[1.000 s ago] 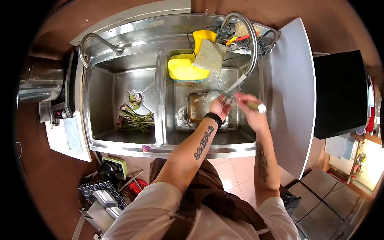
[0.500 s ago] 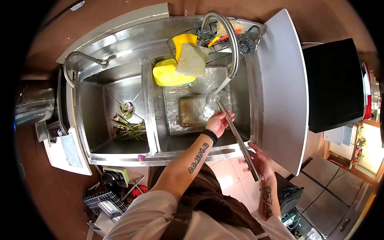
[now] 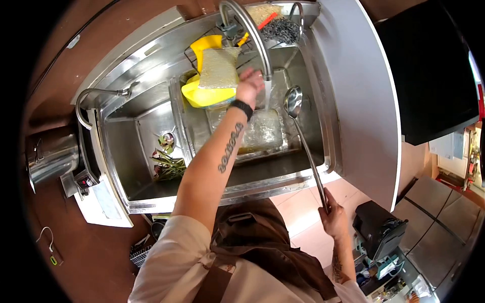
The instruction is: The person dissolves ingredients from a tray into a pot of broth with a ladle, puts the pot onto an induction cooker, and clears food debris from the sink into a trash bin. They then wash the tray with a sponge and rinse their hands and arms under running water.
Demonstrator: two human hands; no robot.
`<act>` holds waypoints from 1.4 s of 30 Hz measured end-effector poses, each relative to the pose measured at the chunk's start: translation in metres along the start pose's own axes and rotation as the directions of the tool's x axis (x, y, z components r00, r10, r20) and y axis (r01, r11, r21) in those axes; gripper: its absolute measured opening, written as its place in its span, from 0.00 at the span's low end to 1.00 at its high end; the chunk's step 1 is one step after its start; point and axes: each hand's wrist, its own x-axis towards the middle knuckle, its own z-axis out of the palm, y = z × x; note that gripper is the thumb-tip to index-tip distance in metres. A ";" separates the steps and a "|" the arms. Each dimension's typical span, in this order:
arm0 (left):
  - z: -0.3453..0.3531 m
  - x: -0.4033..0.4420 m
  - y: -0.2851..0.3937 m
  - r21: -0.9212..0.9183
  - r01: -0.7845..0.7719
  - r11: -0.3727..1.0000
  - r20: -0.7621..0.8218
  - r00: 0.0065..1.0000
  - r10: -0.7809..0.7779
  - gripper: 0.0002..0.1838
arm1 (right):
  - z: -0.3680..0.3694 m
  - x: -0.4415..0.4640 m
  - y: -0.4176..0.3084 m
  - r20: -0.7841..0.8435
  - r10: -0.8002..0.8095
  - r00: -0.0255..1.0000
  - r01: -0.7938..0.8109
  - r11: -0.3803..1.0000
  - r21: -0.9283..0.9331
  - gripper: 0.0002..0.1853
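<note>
My right hand (image 3: 333,219) is closed round the end of a long metal ladle (image 3: 309,151), below the front edge of the sink. The ladle's shiny bowl (image 3: 293,101) hangs over the right basin, to the right of the running water. My left hand (image 3: 250,87) reaches across the basin, its fingers partly spread and a little blurred, with nothing visible in them. It is just right of a pale mesh sponge (image 3: 220,68) and close to the tap's spout (image 3: 267,73). Under the sponge is a yellow plastic container (image 3: 209,95).
Water runs into a shallow tray (image 3: 257,129) in the right basin. Vegetable scraps (image 3: 169,164) lie in the left basin (image 3: 134,151). A wire rack at the back holds a steel-wool scourer (image 3: 280,30). A white panel (image 3: 356,101) stands at the right.
My left hand has left the ladle's shaft and moved forward and left, to beside the sponge. My right hand has closed on the handle, and the ladle's bowl has come out of the stream.
</note>
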 end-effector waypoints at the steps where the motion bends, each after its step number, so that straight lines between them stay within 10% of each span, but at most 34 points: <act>1: 0.012 0.009 0.007 -0.055 -0.033 0.998 -0.088 0.996 0.028 0.15 | 0.004 -0.005 0.002 0.016 0.056 0.998 -0.057 0.997 0.048 0.32; 8: 0.037 0.057 0.040 -0.345 -0.257 0.903 -0.136 0.965 0.222 0.19 | 0.032 -0.027 0.026 0.059 0.111 0.992 -0.122 0.966 0.228 0.32; 12: 0.024 0.083 0.027 -0.718 -0.140 0.681 -0.132 0.989 0.064 0.11 | 0.040 -0.026 0.029 0.174 0.221 0.959 -0.281 0.801 0.528 0.33; 17: 0.002 0.127 0.031 -0.852 -0.071 0.518 0.138 0.925 0.354 0.12 | 0.050 -0.039 0.030 0.183 0.166 0.969 -0.243 0.517 0.820 0.32; 21: 0.010 0.148 0.034 -0.844 -0.099 0.527 0.108 0.931 0.348 0.13 | 0.040 -0.035 0.033 0.212 0.288 0.934 -0.346 0.571 0.745 0.24; 25: 0.022 0.093 0.024 -0.563 -0.221 0.796 0.035 0.956 0.290 0.19 | 0.043 -0.059 0.022 0.184 0.217 0.959 -0.269 0.482 0.834 0.14; 26: 0.026 0.052 0.032 -0.388 -0.171 0.906 0.042 0.978 0.202 0.22 | 0.054 -0.062 0.030 0.190 0.189 0.963 -0.263 0.527 0.808 0.15; 28: -0.039 0.021 0.012 -0.597 0.168 0.784 0.480 0.858 0.181 0.26 | 0.085 -0.063 0.060 0.161 0.152 0.975 -0.221 0.604 0.766 0.17; 29: -0.020 -0.048 0.031 -0.267 -0.045 0.963 0.296 0.947 0.126 0.25 | 0.098 -0.058 0.080 0.099 0.191 0.977 -0.212 0.788 0.577 0.21; 32: -0.072 -0.160 0.033 -0.163 0.044 0.986 0.450 0.893 0.035 0.27 | 0.049 -0.044 0.022 0.260 0.437 0.861 -0.506 0.785 0.357 0.18; 37: -0.135 -0.315 0.052 0.168 0.148 0.975 0.152 0.973 -0.174 0.19 | 0.068 -0.103 0.004 -0.128 0.190 0.973 -0.158 0.961 0.225 0.22; 42: -0.135 -0.389 0.027 0.636 0.145 0.758 0.438 0.740 -0.510 0.13 | 0.093 -0.132 0.021 -0.389 0.161 0.907 -0.219 0.969 -0.110 0.08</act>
